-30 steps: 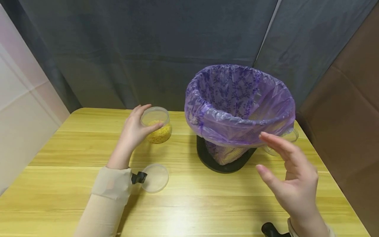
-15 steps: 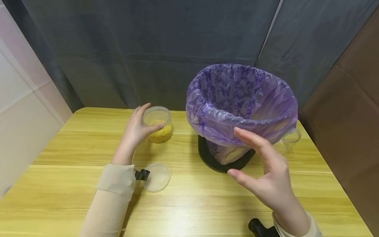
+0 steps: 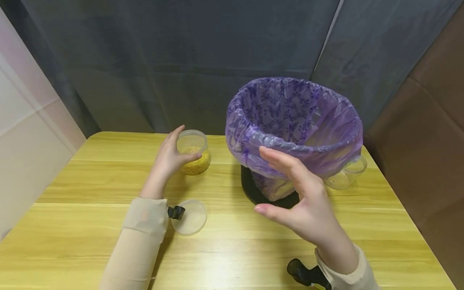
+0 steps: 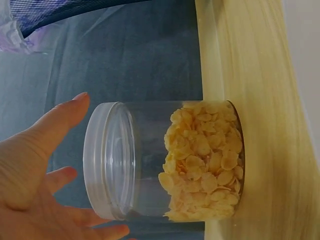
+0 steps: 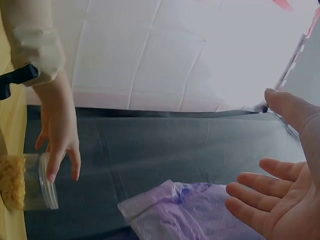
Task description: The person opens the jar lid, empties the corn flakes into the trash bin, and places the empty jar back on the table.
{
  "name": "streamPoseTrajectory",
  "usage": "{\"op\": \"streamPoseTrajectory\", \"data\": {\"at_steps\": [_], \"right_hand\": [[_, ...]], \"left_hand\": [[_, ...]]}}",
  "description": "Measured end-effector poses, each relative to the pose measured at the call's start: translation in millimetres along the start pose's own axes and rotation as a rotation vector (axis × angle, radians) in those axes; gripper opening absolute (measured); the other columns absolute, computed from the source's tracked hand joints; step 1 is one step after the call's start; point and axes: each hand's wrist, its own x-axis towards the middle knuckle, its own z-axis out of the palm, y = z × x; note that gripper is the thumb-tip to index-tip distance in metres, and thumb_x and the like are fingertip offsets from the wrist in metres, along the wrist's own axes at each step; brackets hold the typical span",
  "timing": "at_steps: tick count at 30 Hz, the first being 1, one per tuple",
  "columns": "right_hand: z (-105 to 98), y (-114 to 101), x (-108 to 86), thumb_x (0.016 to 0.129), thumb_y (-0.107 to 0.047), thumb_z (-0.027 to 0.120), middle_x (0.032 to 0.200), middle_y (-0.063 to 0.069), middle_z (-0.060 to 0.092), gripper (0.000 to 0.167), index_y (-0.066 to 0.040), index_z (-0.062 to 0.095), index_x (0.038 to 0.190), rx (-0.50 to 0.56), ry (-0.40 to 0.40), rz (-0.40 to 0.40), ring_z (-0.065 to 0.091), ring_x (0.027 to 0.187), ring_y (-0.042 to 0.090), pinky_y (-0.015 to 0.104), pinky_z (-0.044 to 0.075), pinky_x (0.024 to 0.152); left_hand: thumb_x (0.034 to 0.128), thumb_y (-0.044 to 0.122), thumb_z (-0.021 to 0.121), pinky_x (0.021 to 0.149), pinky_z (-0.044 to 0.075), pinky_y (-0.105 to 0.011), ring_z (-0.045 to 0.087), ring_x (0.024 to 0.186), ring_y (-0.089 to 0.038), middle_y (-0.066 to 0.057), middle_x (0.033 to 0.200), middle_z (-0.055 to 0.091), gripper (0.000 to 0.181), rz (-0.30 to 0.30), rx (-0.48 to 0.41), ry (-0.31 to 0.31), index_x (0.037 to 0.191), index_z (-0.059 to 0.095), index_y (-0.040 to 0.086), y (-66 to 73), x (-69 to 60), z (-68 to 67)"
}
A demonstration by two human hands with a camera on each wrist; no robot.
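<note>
On the left of the wooden table stands a clear jar (image 3: 195, 159) of yellow flakes that look like cornflakes (image 4: 202, 160). A frosted band (image 4: 97, 160) rings its top. My left hand (image 3: 167, 155) is beside the jar's top, thumb and fingers spread around it. In the left wrist view the thumb is apart from the jar; whether the other fingers touch it, I cannot tell. My right hand (image 3: 302, 197) hovers in front of the waste bin (image 3: 250, 185), which wears a purple bag (image 3: 290, 161). Its fingers are spread and hold nothing.
A round translucent lid (image 3: 190, 217) lies on the table near the left wrist. Another clear jar (image 3: 348, 175), partly hidden by the bag, is at the bin's right. Dark curtain (image 3: 163, 64) hangs behind the table.
My right hand has moved left across the front of the bin, uncovering more of the second clear jar. The left hand has barely moved beside the flake jar.
</note>
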Motion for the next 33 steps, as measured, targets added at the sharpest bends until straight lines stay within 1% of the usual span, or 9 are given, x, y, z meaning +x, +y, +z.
{"op": "streamPoseTrajectory", "data": {"at_steps": [4, 7, 11, 15, 20, 24, 28, 33], "right_hand": [[4, 1, 4.9, 0.082, -0.039, 0.075, 0.136, 0.017, 0.05, 0.074, 0.007, 0.047, 0.133, -0.016, -0.048, 0.032, 0.048, 0.124, 0.032, 0.042, 0.036, 0.103], [6, 4, 6.0, 0.08, -0.038, 0.077, 0.139, 0.015, 0.048, 0.076, 0.004, 0.046, 0.136, -0.02, -0.081, 0.063, 0.047, 0.126, 0.031, 0.042, 0.035, 0.104], [9, 10, 4.2, 0.074, -0.026, 0.083, 0.141, 0.01, 0.047, 0.08, -0.001, 0.045, 0.139, -0.011, -0.115, 0.124, 0.045, 0.128, 0.028, 0.041, 0.033, 0.105], [11, 17, 2.1, 0.069, -0.014, 0.086, 0.143, 0.006, 0.046, 0.083, -0.004, 0.045, 0.14, -0.014, -0.131, 0.165, 0.045, 0.128, 0.025, 0.039, 0.033, 0.105], [14, 22, 1.6, 0.067, -0.008, 0.086, 0.143, 0.006, 0.045, 0.085, -0.005, 0.044, 0.141, -0.002, -0.14, 0.179, 0.046, 0.127, 0.026, 0.038, 0.034, 0.105], [17, 25, 1.2, 0.067, -0.005, 0.086, 0.145, 0.006, 0.042, 0.089, -0.006, 0.041, 0.143, 0.009, -0.161, 0.19, 0.044, 0.129, 0.024, 0.039, 0.032, 0.106], [21, 27, 0.5, 0.068, -0.009, 0.086, 0.147, 0.006, 0.04, 0.091, -0.008, 0.038, 0.146, -0.005, -0.188, 0.186, 0.041, 0.132, 0.023, 0.039, 0.03, 0.107], [26, 30, 0.0, 0.07, -0.016, 0.086, 0.147, 0.007, 0.04, 0.09, -0.006, 0.038, 0.146, -0.028, -0.207, 0.162, 0.04, 0.132, 0.024, 0.039, 0.031, 0.107]], "left_hand": [[0.0764, 0.026, 0.082, 0.105, 0.021, -0.061, 0.019, 0.138, -0.041, -0.014, 0.155, 0.02, 0.1, 0.004, -0.004, 0.004, 0.153, 0.02, 0.014, -2.5, 1.5, 1.8], [0.0762, 0.025, 0.083, 0.105, 0.021, -0.06, 0.02, 0.138, -0.042, -0.015, 0.155, 0.021, 0.1, 0.005, -0.007, 0.005, 0.153, 0.02, 0.014, -3.8, 2.7, 2.8], [0.0764, 0.023, 0.082, 0.104, 0.022, -0.061, 0.021, 0.138, -0.042, -0.016, 0.155, 0.02, 0.1, -0.002, -0.012, 0.001, 0.154, 0.019, 0.015, -4.8, 3.7, 3.5], [0.0771, 0.022, 0.082, 0.103, 0.023, -0.062, 0.021, 0.137, -0.043, -0.017, 0.155, 0.019, 0.1, -0.016, -0.017, 0.0, 0.154, 0.018, 0.017, -5.7, 4.0, 3.4], [0.0774, 0.021, 0.082, 0.102, 0.026, -0.063, 0.024, 0.135, -0.045, -0.019, 0.154, 0.019, 0.1, -0.026, -0.02, 0.006, 0.154, 0.018, 0.02, -7.9, 4.0, 3.6], [0.0764, 0.021, 0.083, 0.101, 0.027, -0.062, 0.026, 0.134, -0.045, -0.02, 0.152, 0.022, 0.099, -0.018, -0.022, 0.023, 0.153, 0.021, 0.02, -10.1, 4.3, 3.5], [0.0752, 0.021, 0.084, 0.101, 0.027, -0.062, 0.028, 0.133, -0.045, -0.02, 0.152, 0.024, 0.099, -0.006, -0.02, 0.034, 0.153, 0.023, 0.019, -11.6, 4.7, 2.8], [0.0745, 0.021, 0.084, 0.1, 0.028, -0.063, 0.028, 0.133, -0.045, -0.019, 0.151, 0.024, 0.099, -0.008, -0.021, 0.034, 0.153, 0.024, 0.02, -12.4, 4.7, 1.8]]}}
